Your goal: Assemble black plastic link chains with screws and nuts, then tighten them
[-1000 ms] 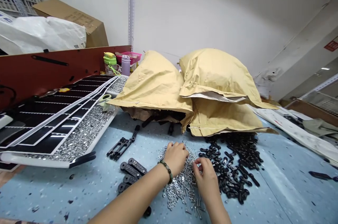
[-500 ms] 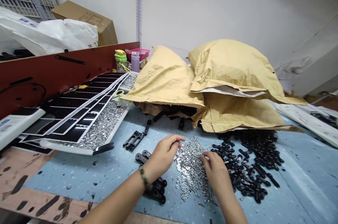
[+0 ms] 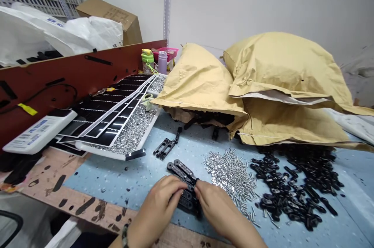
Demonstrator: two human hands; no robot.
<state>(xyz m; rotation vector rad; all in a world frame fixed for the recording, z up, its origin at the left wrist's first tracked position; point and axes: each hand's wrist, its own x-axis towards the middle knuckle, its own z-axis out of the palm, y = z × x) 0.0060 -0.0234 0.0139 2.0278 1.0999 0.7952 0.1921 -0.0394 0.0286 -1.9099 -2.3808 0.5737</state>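
Several long black plastic arms (image 3: 181,172) with rounded ends lie side by side on the blue mat, low in the middle. Over their left side my left hand (image 3: 159,207) is closed, thumb and fingertips together; whatever sits between them is too small to make out. My right hand (image 3: 219,207) is closed at the arms' right end, its fingertips touching a dark tip there, and its grip is partly hidden. Just right of it spreads a pile of silver screws (image 3: 239,179) and small nuts (image 3: 214,162). Small black plastic links (image 3: 288,193) lie heaped farther right.
Brown paper sacks (image 3: 204,78) stand behind the parts, one spilling black pieces. Other black arms (image 3: 164,148) lie farther back. At left are black sheets (image 3: 117,96), a tray of metal bits (image 3: 137,123), scissors (image 3: 147,100), a white box (image 3: 41,131) and a red board (image 3: 122,59).
Both hands have left the screw and nut pile and come together over the black plastic arms to its left. The camera view has turned somewhat to the left.
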